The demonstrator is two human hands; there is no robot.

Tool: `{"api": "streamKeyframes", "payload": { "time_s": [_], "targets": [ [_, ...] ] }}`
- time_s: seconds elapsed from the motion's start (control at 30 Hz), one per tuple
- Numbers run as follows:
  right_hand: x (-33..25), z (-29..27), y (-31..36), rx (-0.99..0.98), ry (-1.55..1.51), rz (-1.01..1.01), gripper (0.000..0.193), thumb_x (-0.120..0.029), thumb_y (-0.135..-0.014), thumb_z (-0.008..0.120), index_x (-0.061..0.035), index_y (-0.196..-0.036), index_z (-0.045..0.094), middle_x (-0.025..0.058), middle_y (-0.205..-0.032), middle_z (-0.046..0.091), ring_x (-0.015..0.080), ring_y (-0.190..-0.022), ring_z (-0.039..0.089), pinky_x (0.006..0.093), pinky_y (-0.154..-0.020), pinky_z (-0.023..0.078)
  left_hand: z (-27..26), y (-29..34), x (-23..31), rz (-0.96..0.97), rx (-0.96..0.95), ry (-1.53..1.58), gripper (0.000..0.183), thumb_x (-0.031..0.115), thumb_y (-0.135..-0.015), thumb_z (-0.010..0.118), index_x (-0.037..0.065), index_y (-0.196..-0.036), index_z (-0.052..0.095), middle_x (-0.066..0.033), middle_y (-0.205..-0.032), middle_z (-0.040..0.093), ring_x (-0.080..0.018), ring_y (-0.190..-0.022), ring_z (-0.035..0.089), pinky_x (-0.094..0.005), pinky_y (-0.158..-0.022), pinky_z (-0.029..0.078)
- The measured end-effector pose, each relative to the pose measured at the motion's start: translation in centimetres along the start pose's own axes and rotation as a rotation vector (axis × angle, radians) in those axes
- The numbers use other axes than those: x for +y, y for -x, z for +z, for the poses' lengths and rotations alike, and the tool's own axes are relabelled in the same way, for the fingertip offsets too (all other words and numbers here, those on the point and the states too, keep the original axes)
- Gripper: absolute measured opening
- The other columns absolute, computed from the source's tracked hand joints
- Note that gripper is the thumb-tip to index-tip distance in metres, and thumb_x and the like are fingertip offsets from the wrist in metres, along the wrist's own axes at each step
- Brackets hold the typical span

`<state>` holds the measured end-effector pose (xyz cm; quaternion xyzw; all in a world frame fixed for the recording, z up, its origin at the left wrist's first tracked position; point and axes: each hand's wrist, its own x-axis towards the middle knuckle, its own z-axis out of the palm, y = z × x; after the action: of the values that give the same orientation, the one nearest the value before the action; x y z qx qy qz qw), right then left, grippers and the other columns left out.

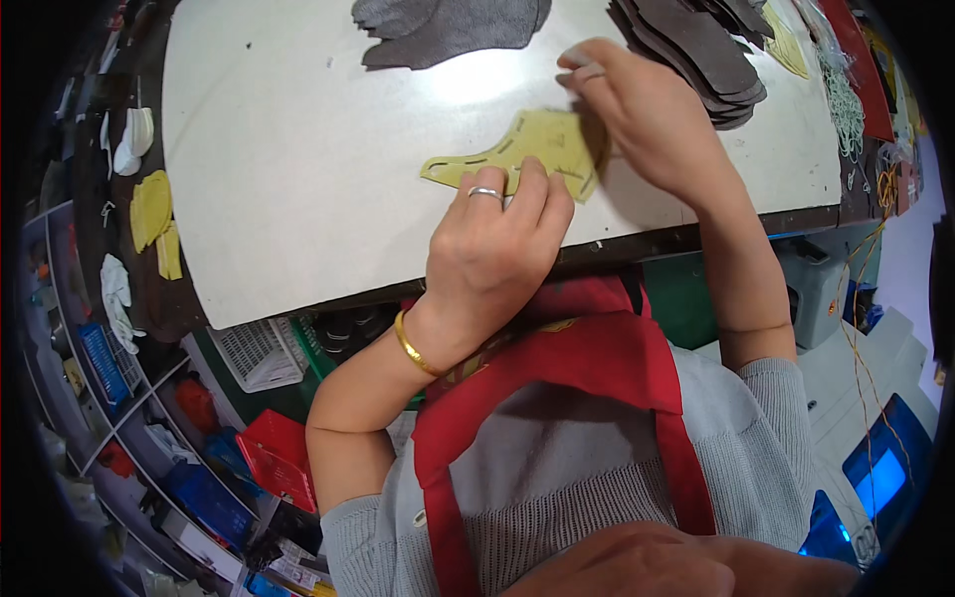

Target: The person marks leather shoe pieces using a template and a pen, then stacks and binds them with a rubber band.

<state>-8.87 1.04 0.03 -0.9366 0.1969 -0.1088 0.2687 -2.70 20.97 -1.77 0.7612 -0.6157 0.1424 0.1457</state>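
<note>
White counter (pixel 298 179), 12 o'clock. Pale-divided shelving (pixel 117 434), 8 o'clock, contents partly blurred. Yellow template (pixel 555 137), 12 o'clock on the counter, the left hand (pixel 497 239) laid over its near edge; thumb hidden, grip uncertain. Right hand (pixel 652 114), 1 o'clock, fingers bent, hold impossible to tell. Grey pieces (pixel 463 35), 12 o'clock, cut off above. Dark stack (pixel 696 60), 1 o'clock, likewise.

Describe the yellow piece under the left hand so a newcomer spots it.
On the white work surface, find the left hand. Under its fingers lies the yellow piece. Its colour, dark dashes and narrow left-pointing tip set it apart from the dark pieces beyond.
</note>
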Motion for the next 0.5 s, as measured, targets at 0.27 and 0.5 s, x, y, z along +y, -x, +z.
{"api": "streamKeyframes", "payload": {
  "time_s": [0.27, 0.5],
  "targets": [
    [3.3, -6.3, 1.9, 0.131, -0.439, 0.102, 0.021, -0.021, -0.094, 0.07, -0.0035, -0.104, 0.074, 0.0041, -0.092, 0.073, 0.0107, -0.086, 0.067, 0.0254, -0.077, 0.052, 0.6, -2.9, -3.9, 0.053, 0.171, 0.161, 0.025, 0.009, -0.082, 0.067, 0.004, -0.105, 0.063, -0.0102, -0.1, 0.064, -0.0271, -0.09, 0.064, -0.0363, -0.07, 0.055],
    [8.5, -9.4, 2.0, 0.504, -0.171, 0.179, 0.024, -0.02, -0.1, 0.065, -0.0039, -0.115, 0.074, 0.001, -0.096, 0.072, 0.0064, -0.085, 0.064, 0.0219, -0.075, 0.05, 0.2, -2.6, -4.0, -0.089, -0.132, 0.213, 0.051, 0.016, -0.072, 0.078, -0.004, -0.115, 0.061, -0.0157, -0.109, 0.06, -0.0296, -0.095, 0.057, -0.0388, -0.087, 0.051]
  ]
}}
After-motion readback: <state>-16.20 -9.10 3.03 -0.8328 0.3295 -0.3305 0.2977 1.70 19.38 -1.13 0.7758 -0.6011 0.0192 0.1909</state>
